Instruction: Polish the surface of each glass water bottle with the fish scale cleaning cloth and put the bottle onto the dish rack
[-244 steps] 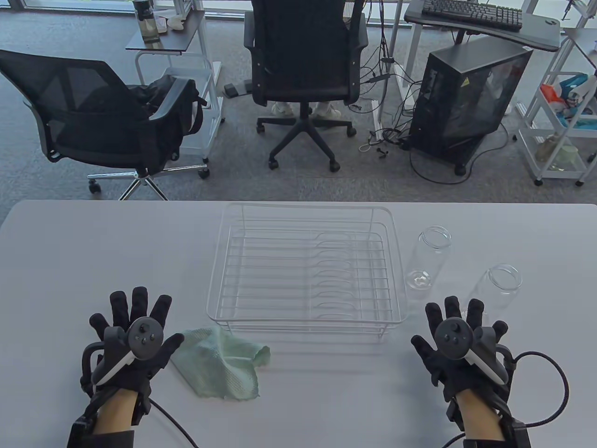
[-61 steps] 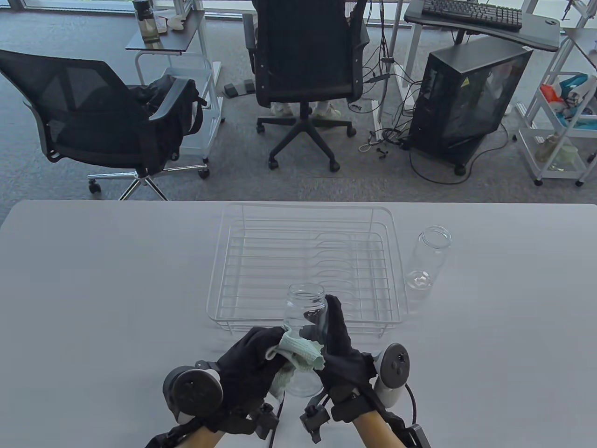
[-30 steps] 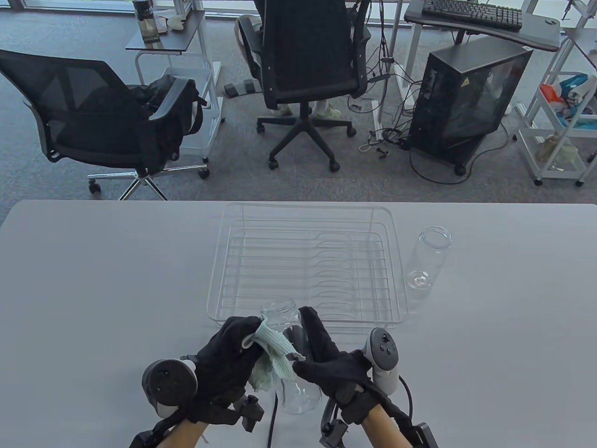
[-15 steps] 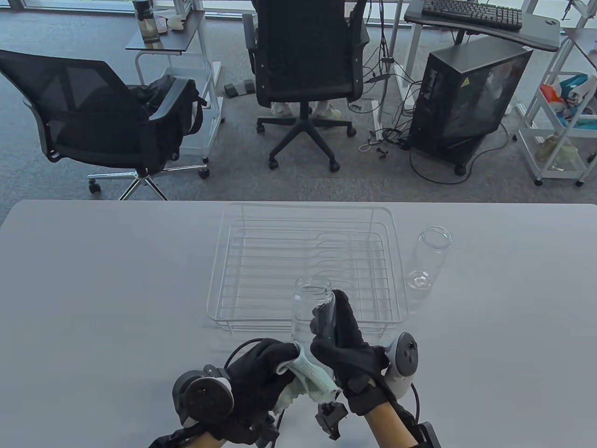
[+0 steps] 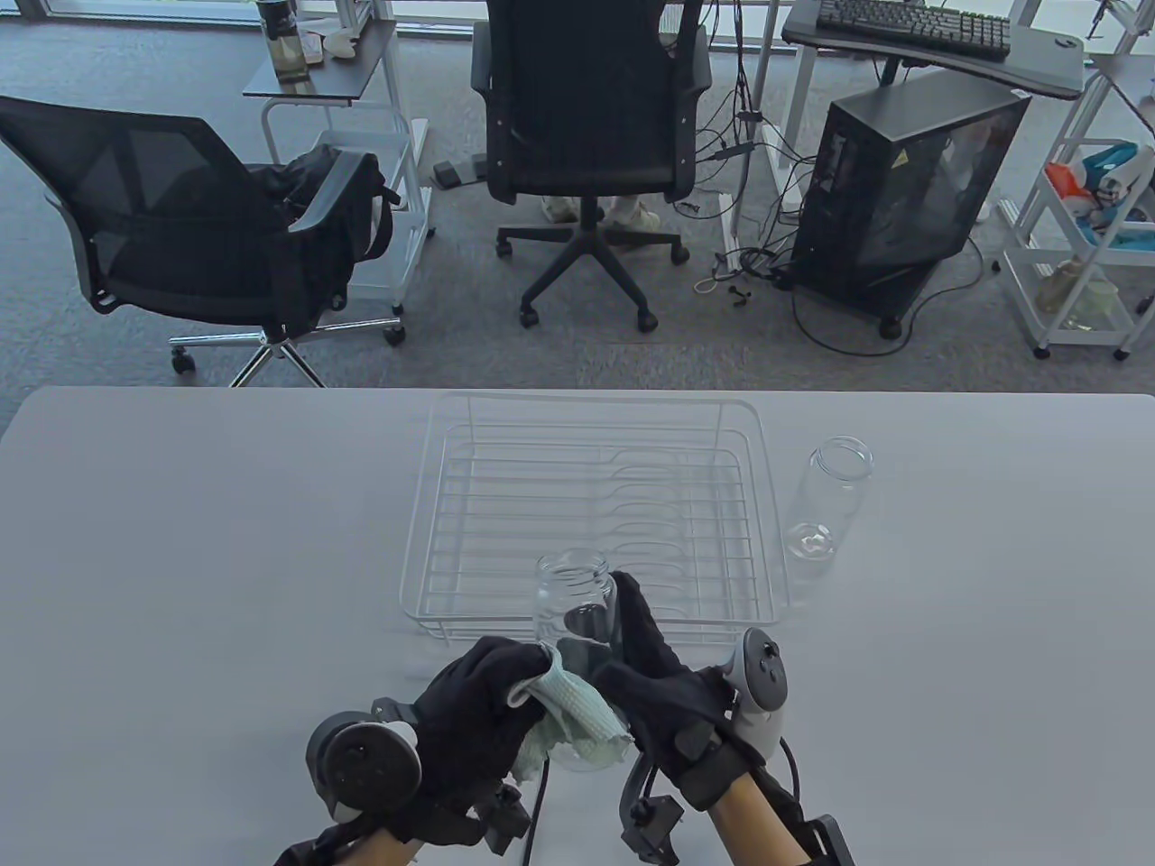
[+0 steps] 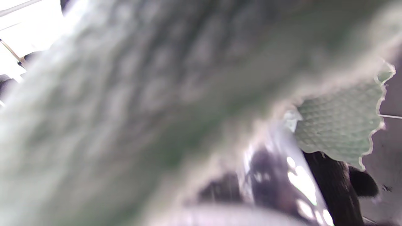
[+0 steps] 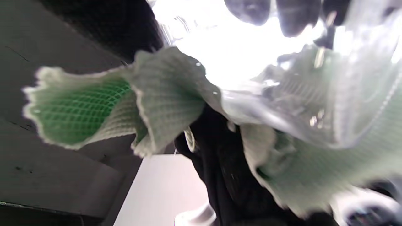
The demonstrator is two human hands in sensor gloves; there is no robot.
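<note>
A clear glass bottle [image 5: 575, 606] is held above the table near its front edge, mouth pointing away from me. My right hand [image 5: 642, 672] grips its body from the right. My left hand [image 5: 483, 713] holds the pale green fish scale cloth [image 5: 575, 717] against the bottle's left side. In the left wrist view the blurred cloth [image 6: 339, 128] fills most of the frame. The right wrist view shows the cloth [image 7: 94, 106] draped under the bottle [image 7: 282, 94]. A second glass bottle [image 5: 828, 498] stands right of the white wire dish rack [image 5: 595, 514].
The dish rack sits at the table's middle, just beyond the held bottle, and holds nothing. Cables run from both gloves off the front edge. Beyond the table stand office chairs [image 5: 586, 135], a computer tower [image 5: 902, 198] and carts.
In the last half second the held bottle moved slightly left and toward me. The cloth and left hand rose up along its side. Earlier, both hands lay flat on the table.
</note>
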